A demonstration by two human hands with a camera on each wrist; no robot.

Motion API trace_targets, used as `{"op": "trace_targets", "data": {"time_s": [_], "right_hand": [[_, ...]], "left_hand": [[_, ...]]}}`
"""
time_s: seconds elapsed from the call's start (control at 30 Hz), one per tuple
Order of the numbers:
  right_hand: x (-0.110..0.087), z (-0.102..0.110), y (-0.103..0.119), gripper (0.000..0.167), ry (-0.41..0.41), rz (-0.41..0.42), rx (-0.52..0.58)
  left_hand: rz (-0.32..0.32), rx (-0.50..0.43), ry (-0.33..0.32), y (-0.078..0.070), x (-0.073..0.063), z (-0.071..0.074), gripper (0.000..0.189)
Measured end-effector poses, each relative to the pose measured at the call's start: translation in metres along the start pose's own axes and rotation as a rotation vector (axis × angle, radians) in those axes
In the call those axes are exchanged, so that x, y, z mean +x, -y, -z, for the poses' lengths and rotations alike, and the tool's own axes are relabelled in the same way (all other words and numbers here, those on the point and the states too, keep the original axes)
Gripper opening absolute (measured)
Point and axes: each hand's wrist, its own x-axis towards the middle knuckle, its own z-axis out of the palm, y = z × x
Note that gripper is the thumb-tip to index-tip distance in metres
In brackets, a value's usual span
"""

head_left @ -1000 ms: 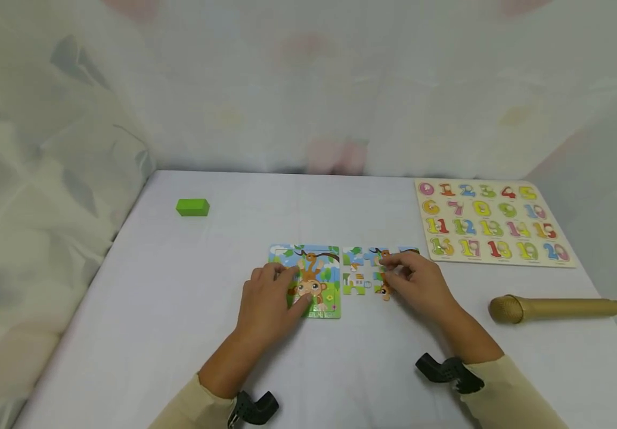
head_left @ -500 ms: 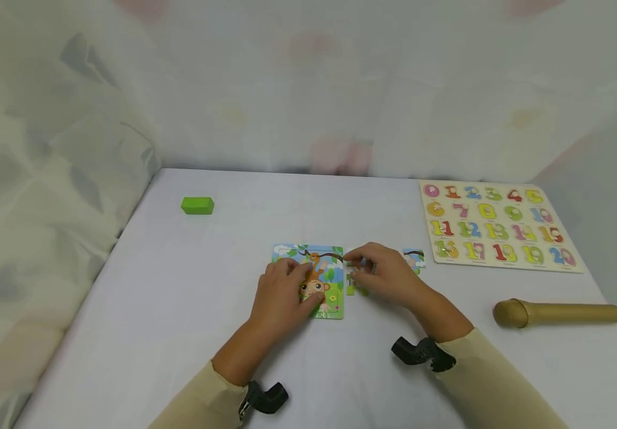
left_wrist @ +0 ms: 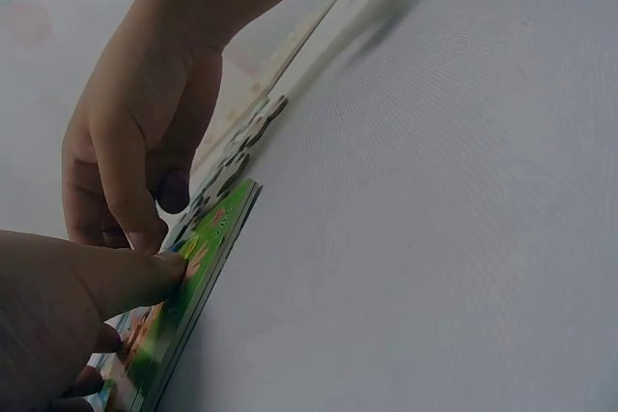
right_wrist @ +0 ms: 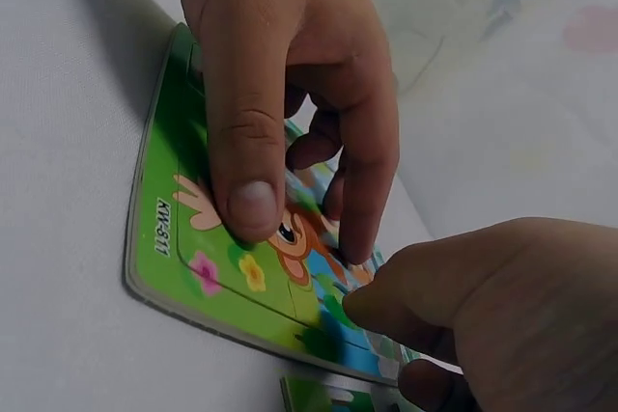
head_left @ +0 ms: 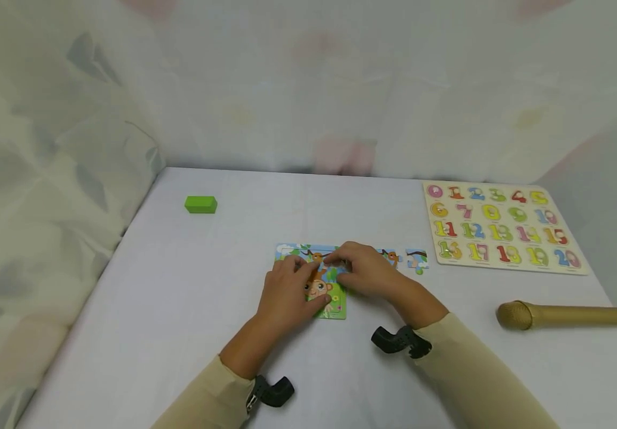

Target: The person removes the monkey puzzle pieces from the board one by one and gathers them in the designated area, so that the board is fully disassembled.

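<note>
A monkey jigsaw board (head_left: 335, 308) lies flat at the middle of the table. My left hand (head_left: 285, 292) rests on its left half, thumb on the lower part and fingertips on the upper part. My right hand (head_left: 368, 271) reaches over the board's upper right side, fingers bent, fingertips at the picture close to the left fingertips. In the right wrist view the right thumb (right_wrist: 381, 301) meets the picture; I cannot tell whether a piece is between these fingers. Loose puzzle pieces lie right of the board, including a branch piece (head_left: 417, 260); others are partly hidden by the right hand.
A wooden number board (head_left: 504, 223) lies at the back right. Nearer, on the right, is a gold microphone (head_left: 566, 316). A green block (head_left: 201, 205) sits at the back left. Cloth walls stand behind and beside the white table (head_left: 152, 298).
My right hand has moved left from over the loose pieces to over the board's upper right side. The left hand has stayed on the board. The view has shifted slightly.
</note>
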Motion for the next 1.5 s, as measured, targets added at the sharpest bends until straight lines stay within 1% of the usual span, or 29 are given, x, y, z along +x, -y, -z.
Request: {"op": "trace_targets", "data": {"time_s": [0.3, 0.6, 0.67, 0.8, 0.97, 1.23, 1.33, 1.5], "right_hand": [[0.005, -0.001, 0.001, 0.039, 0.052, -0.004, -0.048], [0.006, -0.006, 0.000, 0.037, 0.056, 0.018, -0.034], [0.005, -0.005, 0.002, 0.037, 0.056, 0.017, -0.025], [0.006, -0.003, 0.003, 0.037, 0.076, 0.005, 0.027], [0.007, 0.000, 0.003, 0.027, 0.085, 0.032, 0.087], [0.009, 0.005, 0.008, 0.025, 0.114, 0.054, 0.109], [0.010, 0.006, 0.009, 0.024, 0.132, 0.046, 0.102], [0.011, 0.007, 0.008, 0.023, 0.163, 0.002, 0.115]], "left_hand": [[0.030, 0.003, 0.027, 0.000, 0.004, -0.002, 0.069], [0.051, -0.012, 0.041, -0.002, 0.004, -0.002, 0.071], [0.054, -0.008, 0.045, -0.002, 0.003, -0.002, 0.071], [0.062, -0.010, 0.046, -0.003, 0.002, -0.001, 0.071], [0.063, -0.015, 0.037, -0.003, 0.002, 0.000, 0.071], [0.057, 0.009, 0.035, -0.003, 0.003, 0.000, 0.071], [0.057, 0.014, 0.032, -0.002, 0.002, 0.001, 0.071], [0.065, 0.015, 0.043, -0.001, 0.002, 0.001, 0.071]]}}
